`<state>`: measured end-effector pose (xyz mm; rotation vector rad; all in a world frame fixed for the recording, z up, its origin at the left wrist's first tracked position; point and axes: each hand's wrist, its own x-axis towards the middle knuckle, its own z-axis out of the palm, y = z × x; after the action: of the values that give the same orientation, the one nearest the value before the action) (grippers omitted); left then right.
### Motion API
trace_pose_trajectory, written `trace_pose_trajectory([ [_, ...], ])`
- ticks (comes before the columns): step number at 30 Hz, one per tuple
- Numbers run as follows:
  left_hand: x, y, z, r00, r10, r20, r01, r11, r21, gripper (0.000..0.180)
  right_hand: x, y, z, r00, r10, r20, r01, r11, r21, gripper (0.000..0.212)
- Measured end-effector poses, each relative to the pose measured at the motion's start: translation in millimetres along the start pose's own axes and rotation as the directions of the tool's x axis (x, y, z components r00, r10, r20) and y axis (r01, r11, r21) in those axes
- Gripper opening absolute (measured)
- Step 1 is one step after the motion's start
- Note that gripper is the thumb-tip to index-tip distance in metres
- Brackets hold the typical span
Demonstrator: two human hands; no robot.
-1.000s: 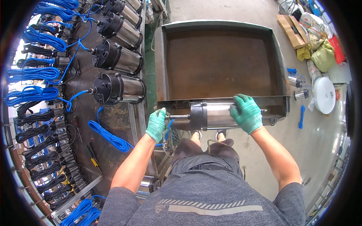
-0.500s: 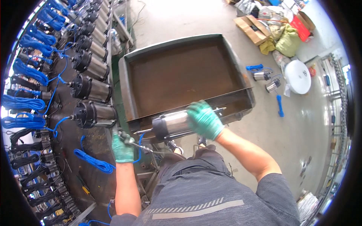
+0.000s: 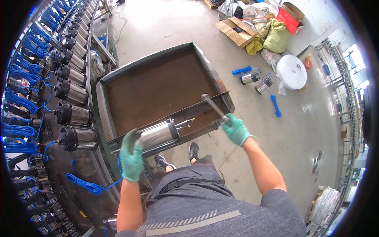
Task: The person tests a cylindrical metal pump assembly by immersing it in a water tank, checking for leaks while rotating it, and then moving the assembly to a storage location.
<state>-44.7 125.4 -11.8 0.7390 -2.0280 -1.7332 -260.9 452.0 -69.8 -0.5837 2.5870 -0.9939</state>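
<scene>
A steel cylindrical pump [image 3: 158, 135] with a black end band lies along the front edge of a metal tank [image 3: 103, 114]. Metal fittings [image 3: 184, 123] stick out of its right end. My left hand [image 3: 131, 160], in a green glove, is closed on the pump's left end, which the fingers mostly hide. Out to the right, clear of the pump, my gloved right hand [image 3: 237, 130] is closed round a metal rod-like tool [image 3: 215, 106]. That tool has a thick round end and reaches up over the tank's front bar; its exact kind is blurred.
Left of me a long bench [image 3: 59, 166] carries a row of similar pumps [image 3: 79, 137] and blue cable coils [image 3: 85, 183]. On the floor at right stand two small pumps [image 3: 250, 78] and a white round drum [image 3: 292, 72]. Bags and a cardboard box [image 3: 237, 32] lie beyond.
My left hand has moved from the hose tool beside the bench onto the pump's left end. My right hand has left the pump and now holds a metal tool. The view has shifted.
</scene>
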Motion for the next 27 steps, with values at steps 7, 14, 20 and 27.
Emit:
trace_pose_trajectory([
  [7, -57.7, -111.7, -116.7, 0.917, -0.07, -0.393, 0.252, 0.866, 0.432, 0.032, 28.1, 129.0, -13.5, 0.937, 0.348, -0.001, -0.342, 0.919, -0.199, 0.026],
  [14, -105.5, -154.9, -151.4, 0.829, -0.256, -0.498, 0.498, 0.743, 0.448, 0.035, 29.5, 158.3, 39.5, 0.957, 0.165, -0.237, -0.213, 0.958, -0.194, 0.032],
  [20, -111.9, -187.5, -152.3, 0.801, -0.344, -0.49, 0.568, 0.696, 0.438, 0.042, 0.1, 90.8, 64.3, 0.973, 0.21, -0.097, -0.218, 0.972, -0.085, 0.026],
  [27, -115.8, -242.9, -180.6, 0.823, -0.45, -0.346, 0.557, 0.52, 0.647, 0.045, 7.8, 95.0, 95.6, 0.988, 0.153, -0.03, -0.155, 0.953, -0.262, 0.024],
])
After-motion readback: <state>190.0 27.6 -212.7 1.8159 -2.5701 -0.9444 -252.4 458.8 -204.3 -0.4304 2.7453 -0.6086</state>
